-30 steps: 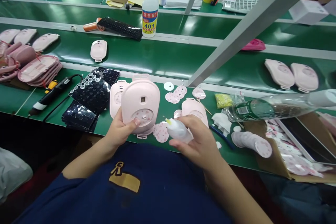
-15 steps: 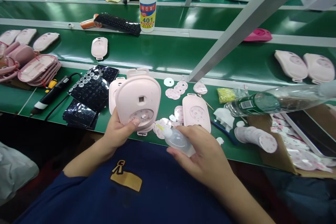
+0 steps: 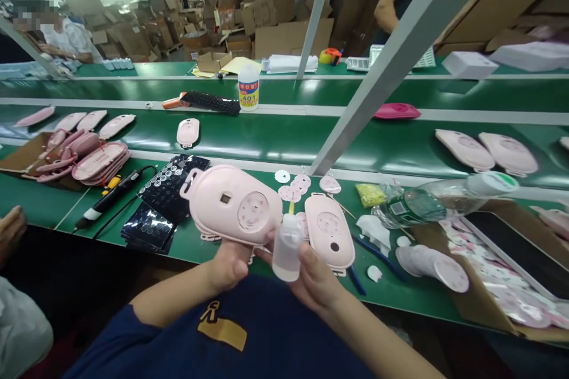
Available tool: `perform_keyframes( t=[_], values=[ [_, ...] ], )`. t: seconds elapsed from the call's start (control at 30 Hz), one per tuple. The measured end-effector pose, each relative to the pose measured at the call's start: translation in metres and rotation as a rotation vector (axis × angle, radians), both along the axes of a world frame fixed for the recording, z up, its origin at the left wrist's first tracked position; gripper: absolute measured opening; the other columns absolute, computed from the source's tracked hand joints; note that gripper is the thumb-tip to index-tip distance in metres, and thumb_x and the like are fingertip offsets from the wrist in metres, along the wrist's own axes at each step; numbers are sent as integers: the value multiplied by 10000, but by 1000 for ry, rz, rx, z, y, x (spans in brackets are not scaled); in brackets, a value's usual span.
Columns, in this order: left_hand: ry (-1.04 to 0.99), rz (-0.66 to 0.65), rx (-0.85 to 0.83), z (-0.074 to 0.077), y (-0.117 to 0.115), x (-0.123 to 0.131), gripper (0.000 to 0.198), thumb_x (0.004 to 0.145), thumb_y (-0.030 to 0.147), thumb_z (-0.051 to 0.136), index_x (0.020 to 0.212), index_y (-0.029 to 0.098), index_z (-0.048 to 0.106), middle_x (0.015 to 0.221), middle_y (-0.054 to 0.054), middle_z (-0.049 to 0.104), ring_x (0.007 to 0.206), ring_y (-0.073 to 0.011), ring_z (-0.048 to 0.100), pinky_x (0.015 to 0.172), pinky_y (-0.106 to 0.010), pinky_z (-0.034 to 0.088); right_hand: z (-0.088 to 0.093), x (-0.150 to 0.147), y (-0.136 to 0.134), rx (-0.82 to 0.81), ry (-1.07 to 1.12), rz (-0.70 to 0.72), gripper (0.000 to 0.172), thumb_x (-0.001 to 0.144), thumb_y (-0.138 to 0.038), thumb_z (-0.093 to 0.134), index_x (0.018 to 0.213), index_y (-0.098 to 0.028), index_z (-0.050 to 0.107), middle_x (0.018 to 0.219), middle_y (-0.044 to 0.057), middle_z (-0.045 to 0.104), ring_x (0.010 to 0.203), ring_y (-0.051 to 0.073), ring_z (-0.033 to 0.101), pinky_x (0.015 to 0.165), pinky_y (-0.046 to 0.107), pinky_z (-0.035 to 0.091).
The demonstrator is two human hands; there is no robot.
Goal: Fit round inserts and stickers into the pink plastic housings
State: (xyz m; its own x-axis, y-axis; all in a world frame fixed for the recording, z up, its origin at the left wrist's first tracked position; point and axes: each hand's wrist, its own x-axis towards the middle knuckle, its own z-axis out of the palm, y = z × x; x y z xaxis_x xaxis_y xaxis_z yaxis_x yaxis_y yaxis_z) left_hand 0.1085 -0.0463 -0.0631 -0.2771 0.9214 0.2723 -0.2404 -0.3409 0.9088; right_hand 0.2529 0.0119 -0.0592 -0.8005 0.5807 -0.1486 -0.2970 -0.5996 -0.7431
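A pale-pink, rounded oblong plastic shell [image 3: 233, 204] is held above the green counter [image 3: 400, 290], at the centre of the frame. Its long axis runs left to right, the right end dipping slightly. The left hand [image 3: 229, 266] is the nearer: its grip clasps the shell's lower edge from below, fingertips hidden. The right hand [image 3: 315, 278], to the shell's lower right, pinches a translucent white plastic bottle [image 3: 287, 257], upright, yellow nozzle [image 3: 291, 208] uppermost. The bottle overlaps the shell's right end in view; contact cannot be determined. Right of the bottle, a second pale-pink shell [image 3: 326, 241] lies flat. Glossy black sheets [image 3: 171, 183] lie left of centre.
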Motion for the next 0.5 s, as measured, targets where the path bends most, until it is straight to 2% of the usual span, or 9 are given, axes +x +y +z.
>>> perform_keyframes(
  t=[0.07,0.13,0.2,0.27,0.3,0.37,0.43,0.5],
  values=[
    [25,-121,57,-6,-5,-7,947,617,819,679,1399,302,542,1459,-113,526,1438,-409,356,1161,-561,340,2,5,6,-26,10,-114,560,632,-742,749,915,-259,732,1055,77,719,1128,317,612,1023,525,444],
    [-38,-167,93,-12,-13,-17,908,626,824,670,1375,320,567,1429,-109,565,1417,-417,394,1153,-577,347,3,12,11,-2,-3,-189,552,616,-719,775,899,-248,726,1009,79,729,1106,321,625,1010,513,455],
    [-109,-171,37,-17,-19,-26,915,609,815,694,1366,314,577,1405,-119,592,1385,-436,435,1134,-599,369,2,17,12,32,-33,-229,567,610,-704,790,925,-237,722,992,83,732,1095,321,631,1004,496,459],
    [-101,-167,-104,-19,-22,-30,860,612,690,800,1343,284,598,1341,-146,638,1325,-444,504,1104,-601,413,1,18,10,78,-53,-250,580,617,-687,801,969,-234,723,1040,81,725,1094,309,629,1012,471,453],
    [-76,-133,-181,-19,-21,-29,788,635,590,845,1317,269,617,1297,-152,665,1287,-430,547,1094,-587,433,0,18,8,106,-53,-238,579,628,-679,801,993,-236,724,1081,79,716,1102,300,625,1023,460,444],
    [-63,23,-278,-16,-15,-26,626,698,415,860,1266,261,645,1238,-137,700,1221,-376,612,1084,-555,456,-1,16,5,172,-37,-158,568,660,-674,786,1028,-244,730,1182,77,681,1153,291,600,1054,448,418],
    [-137,221,-279,-8,-8,-23,549,733,350,834,1244,283,645,1259,-105,697,1203,-326,630,1068,-531,478,-2,17,5,250,-34,-68,559,679,-686,767,1027,-248,741,1325,84,599,1255,298,534,1080,440,396],
    [-225,352,-229,2,-4,-30,550,717,333,831,1233,312,643,1308,-72,676,1215,-304,622,1037,-509,513,-3,25,11,335,-91,-72,569,666,-704,765,1008,-248,750,1445,89,478,1335,312,449,1069,428,406]
  ],
)
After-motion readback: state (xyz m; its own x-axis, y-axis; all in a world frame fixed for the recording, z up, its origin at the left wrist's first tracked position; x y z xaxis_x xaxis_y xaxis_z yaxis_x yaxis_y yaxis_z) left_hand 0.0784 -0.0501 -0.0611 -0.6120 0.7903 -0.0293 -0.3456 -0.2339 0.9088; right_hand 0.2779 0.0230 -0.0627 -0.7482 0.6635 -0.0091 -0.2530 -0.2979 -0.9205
